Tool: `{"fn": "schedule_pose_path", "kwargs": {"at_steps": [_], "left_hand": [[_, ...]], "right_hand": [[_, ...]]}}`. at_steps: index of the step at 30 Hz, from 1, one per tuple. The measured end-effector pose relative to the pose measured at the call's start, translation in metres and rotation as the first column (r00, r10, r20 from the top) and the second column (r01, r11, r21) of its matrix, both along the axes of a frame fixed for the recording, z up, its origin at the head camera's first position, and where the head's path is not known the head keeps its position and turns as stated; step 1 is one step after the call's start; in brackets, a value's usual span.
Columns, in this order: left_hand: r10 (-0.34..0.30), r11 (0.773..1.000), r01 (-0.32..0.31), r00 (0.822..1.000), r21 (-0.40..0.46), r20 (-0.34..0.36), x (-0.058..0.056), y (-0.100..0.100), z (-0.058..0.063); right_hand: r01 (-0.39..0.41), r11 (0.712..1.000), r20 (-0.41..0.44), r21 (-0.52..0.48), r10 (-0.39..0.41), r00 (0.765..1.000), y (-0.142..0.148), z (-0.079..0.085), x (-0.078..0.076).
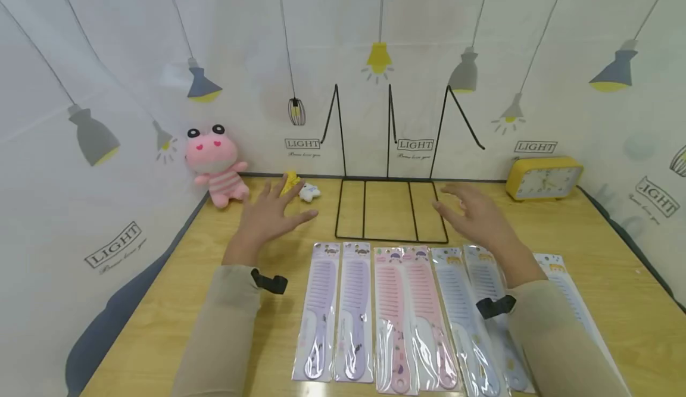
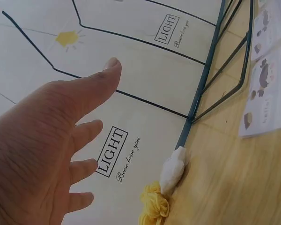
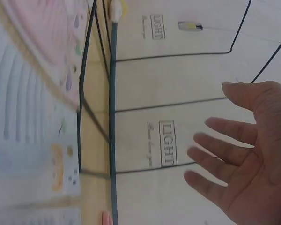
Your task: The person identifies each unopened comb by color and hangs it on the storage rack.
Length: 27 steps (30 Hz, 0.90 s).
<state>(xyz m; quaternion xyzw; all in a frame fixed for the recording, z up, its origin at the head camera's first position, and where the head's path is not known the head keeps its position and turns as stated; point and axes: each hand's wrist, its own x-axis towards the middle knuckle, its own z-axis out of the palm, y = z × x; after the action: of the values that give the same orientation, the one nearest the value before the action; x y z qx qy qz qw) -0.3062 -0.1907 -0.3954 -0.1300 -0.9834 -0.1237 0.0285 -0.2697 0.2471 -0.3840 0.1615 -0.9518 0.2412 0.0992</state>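
Observation:
A black wire rack [image 1: 387, 180] with three upright hooked arms stands at the back middle of the table. My left hand [image 1: 270, 215] hovers left of it, fingers spread, holding nothing. On the rack's right side my right hand [image 1: 474, 215] is held up, its fingers loosely extended and nothing in them. In front of the rack lie several packaged combs in a row: purple combs [image 1: 321, 302] on the left, pink combs [image 1: 390, 302] in the middle and blue combs [image 1: 458, 302] on the right. My right forearm covers part of the blue ones.
A pink plush toy [image 1: 217, 162] sits at the back left. Near my left fingers are a small yellow item [image 1: 291, 181] and a small white figure [image 1: 309, 192]. A yellow alarm clock [image 1: 544, 178] stands at the back right, before the lamp-printed backdrop [image 1: 332, 22].

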Motion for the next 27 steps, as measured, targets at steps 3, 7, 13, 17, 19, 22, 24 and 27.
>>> {"fn": "schedule_pose_path", "kwargs": {"at_steps": [3,7,13,17,19,22,24,27], "left_hand": [[-0.054,0.990,0.048,0.998,0.134,0.044,-0.006,0.000,-0.001],[-0.145,0.939,0.101,0.983,0.327,0.111,-0.013,0.006,-0.013],[-0.243,0.891,0.154,0.957,0.428,0.161,-0.024,0.022,-0.047],[-0.294,0.870,0.182,0.938,0.458,0.185,-0.028,0.028,-0.070],[-0.299,0.863,0.182,0.936,0.472,0.186,-0.029,0.030,-0.076],[-0.292,0.851,0.174,0.941,0.496,0.170,-0.029,0.032,-0.081],[-0.287,0.846,0.168,0.943,0.506,0.167,-0.028,0.033,-0.082],[-0.299,0.842,0.182,0.941,0.508,0.158,-0.029,0.032,-0.083]], "right_hand": [[-0.130,0.980,0.087,-0.153,0.144,0.986,-0.027,0.008,0.003],[-0.323,0.919,0.192,-0.226,0.367,0.910,-0.079,0.003,-0.001],[-0.437,0.896,0.328,-0.082,0.439,0.837,-0.156,-0.024,-0.012],[-0.421,0.892,0.315,0.166,0.357,0.880,-0.188,-0.041,-0.012],[-0.383,0.883,0.290,0.272,0.304,0.907,-0.197,-0.047,-0.010],[-0.325,0.888,0.287,0.325,0.235,0.929,-0.202,-0.052,-0.010],[-0.306,0.903,0.305,0.301,0.213,0.928,-0.202,-0.053,-0.011],[-0.310,0.925,0.334,0.220,0.227,0.915,-0.201,-0.055,-0.016]]}}
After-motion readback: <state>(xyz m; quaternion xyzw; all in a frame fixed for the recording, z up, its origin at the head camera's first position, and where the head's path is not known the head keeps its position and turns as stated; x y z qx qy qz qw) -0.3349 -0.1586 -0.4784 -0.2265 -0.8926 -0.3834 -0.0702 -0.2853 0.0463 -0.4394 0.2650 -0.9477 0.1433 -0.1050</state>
